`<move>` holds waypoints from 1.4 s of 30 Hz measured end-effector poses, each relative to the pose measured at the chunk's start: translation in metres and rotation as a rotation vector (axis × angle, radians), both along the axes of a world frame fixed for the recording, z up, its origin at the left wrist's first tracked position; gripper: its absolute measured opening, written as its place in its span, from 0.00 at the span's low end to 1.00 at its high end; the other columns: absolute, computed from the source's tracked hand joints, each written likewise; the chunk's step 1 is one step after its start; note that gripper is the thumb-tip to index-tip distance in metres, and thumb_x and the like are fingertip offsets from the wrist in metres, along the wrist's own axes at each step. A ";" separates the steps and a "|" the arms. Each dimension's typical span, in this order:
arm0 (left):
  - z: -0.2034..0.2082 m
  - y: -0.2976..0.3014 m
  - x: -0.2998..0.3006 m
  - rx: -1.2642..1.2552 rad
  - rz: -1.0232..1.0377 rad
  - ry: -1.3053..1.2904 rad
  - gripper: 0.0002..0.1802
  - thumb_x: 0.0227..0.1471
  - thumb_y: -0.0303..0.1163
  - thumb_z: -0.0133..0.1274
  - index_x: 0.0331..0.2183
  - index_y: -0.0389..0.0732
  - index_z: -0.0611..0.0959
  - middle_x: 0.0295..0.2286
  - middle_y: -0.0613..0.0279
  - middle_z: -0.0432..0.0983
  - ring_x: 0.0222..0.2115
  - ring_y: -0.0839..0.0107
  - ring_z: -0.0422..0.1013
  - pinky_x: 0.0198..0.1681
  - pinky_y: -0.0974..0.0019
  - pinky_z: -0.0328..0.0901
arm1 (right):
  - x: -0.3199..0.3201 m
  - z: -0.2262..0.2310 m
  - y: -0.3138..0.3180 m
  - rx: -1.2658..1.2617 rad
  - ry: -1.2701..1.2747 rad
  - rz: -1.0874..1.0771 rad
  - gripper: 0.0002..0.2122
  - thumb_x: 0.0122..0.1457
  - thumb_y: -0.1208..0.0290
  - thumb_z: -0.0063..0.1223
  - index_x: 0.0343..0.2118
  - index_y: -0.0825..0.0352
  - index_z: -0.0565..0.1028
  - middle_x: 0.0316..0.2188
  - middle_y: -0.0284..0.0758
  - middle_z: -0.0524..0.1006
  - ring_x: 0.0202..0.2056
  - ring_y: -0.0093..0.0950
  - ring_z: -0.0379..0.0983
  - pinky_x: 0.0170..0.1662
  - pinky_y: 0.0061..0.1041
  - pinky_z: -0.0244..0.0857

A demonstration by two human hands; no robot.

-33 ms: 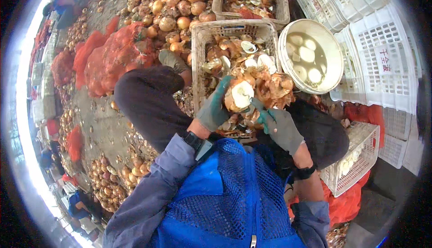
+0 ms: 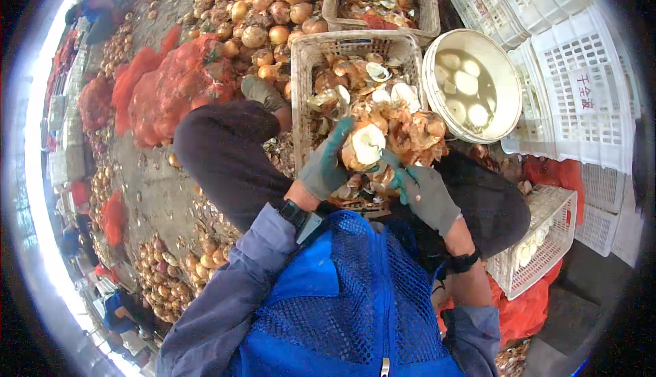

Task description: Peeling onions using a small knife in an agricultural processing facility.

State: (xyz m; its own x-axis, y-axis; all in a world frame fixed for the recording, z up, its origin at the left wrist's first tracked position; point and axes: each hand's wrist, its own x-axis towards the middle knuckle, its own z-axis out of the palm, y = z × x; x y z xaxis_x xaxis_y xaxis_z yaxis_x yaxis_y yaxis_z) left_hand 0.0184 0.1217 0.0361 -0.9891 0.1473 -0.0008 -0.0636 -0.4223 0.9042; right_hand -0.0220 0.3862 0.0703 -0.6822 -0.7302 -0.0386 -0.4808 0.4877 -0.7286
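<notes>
Over a crate of onion skins [image 2: 297, 110], my gloved left hand [image 2: 322, 170] is closed round a partly peeled onion [image 2: 367, 144]. Its cut white face points up, and brown skin remains round the sides. Close to the onion's right side is my gloved right hand [image 2: 425, 189], its fingers curled together. Whatever those fingers grip is hidden or too small to name. Just beyond both hands, loose brown onion skins [image 2: 417, 131] and pale cut pieces [image 2: 403, 95] are heaped in the crate.
A white bucket [image 2: 430, 79] holds peeled onions in liquid. Behind stands another crate of skins [image 2: 432, 15]. White crates [image 2: 588, 97] are stacked at the right, above a crate of pale pieces [image 2: 570, 223]. Unpeeled onions [image 2: 254, 35] and red net sacks [image 2: 181, 90] cover the left floor.
</notes>
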 end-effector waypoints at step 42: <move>0.052 0.016 -0.022 -0.763 -0.028 0.041 0.52 0.46 0.33 0.72 0.69 0.39 0.66 0.65 0.48 0.68 0.67 0.54 0.64 0.71 0.54 0.58 | -0.007 -0.010 -0.009 -0.497 -0.789 -0.632 0.15 0.73 0.63 0.54 0.52 0.71 0.77 0.32 0.32 0.79 0.22 0.21 0.72 0.24 0.24 0.67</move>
State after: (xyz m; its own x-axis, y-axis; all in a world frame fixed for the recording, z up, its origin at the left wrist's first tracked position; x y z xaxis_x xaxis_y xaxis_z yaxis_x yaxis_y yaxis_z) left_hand -0.0037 0.1381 0.0882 -0.9865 0.1455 -0.0754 -0.0250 0.3216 0.9465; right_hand -0.0294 0.3772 0.0602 -0.8487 -0.3165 -0.4238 0.4308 0.0511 -0.9010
